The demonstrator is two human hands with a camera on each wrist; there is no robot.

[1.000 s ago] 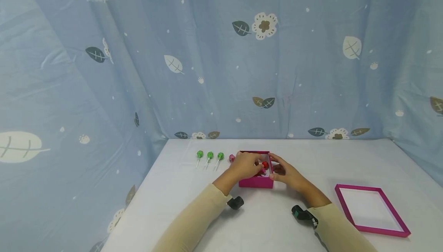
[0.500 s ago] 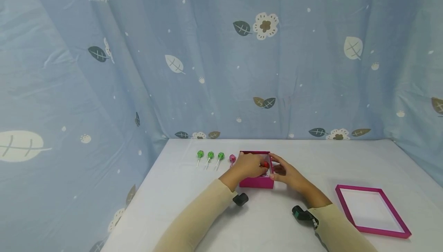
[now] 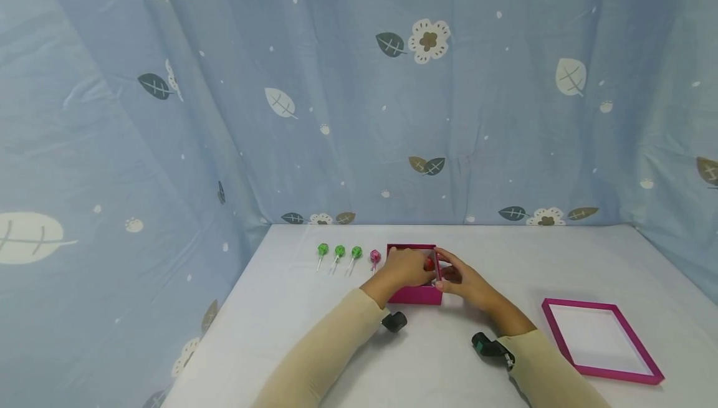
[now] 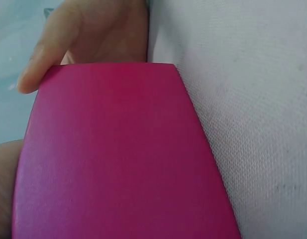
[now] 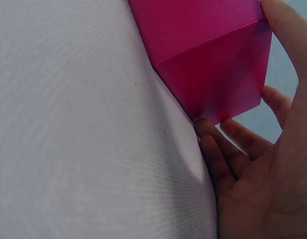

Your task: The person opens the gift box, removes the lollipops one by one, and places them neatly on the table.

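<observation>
A magenta box, with its top off, stands on the white table. My left hand reaches in over its left side, and the fingertips are hidden inside, so I cannot tell what they hold. Beside those fingers a red round lollipop head shows in the box. My right hand grips the right end of the box. In the right wrist view its thumb is at the upper edge and the other fingers touch the end wall. The left wrist view is mostly filled by the front wall.
Left of the box lie a pink lollipop and three green lollipops in a row, sticks towards me. A magenta-edged box lid lies at the right, white inside up. A blue patterned curtain hangs behind the table.
My left hand has moved a little to the right, further over the box, covering more of its contents. The pink lollipop beside the box shows more fully. My right hand has stayed put.
</observation>
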